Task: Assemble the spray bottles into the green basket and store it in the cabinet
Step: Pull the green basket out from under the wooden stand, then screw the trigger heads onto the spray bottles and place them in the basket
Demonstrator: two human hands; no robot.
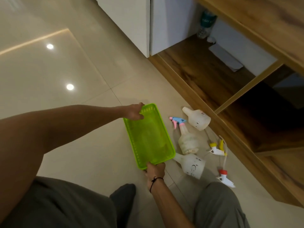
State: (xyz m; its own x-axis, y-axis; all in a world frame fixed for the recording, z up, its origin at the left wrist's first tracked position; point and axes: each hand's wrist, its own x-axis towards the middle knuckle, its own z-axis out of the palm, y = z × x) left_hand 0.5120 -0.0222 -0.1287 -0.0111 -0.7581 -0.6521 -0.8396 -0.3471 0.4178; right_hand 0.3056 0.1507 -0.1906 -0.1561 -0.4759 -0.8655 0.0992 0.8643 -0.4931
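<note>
Left hand (134, 111) grips the far rim of the green basket (148, 137). Right hand (155, 170) pinches the near rim, fingers curled.

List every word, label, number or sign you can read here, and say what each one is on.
No text can be read with certainty.
Water bottle in the cabinet: teal label with pale lettering, too blurred to read.
Far white bottle: small reddish mark near its base, too small to read.
Near white bottle: dark hand-drawn marks, not legible as words.
Green basket and the loose spray heads: no print visible.
</note>
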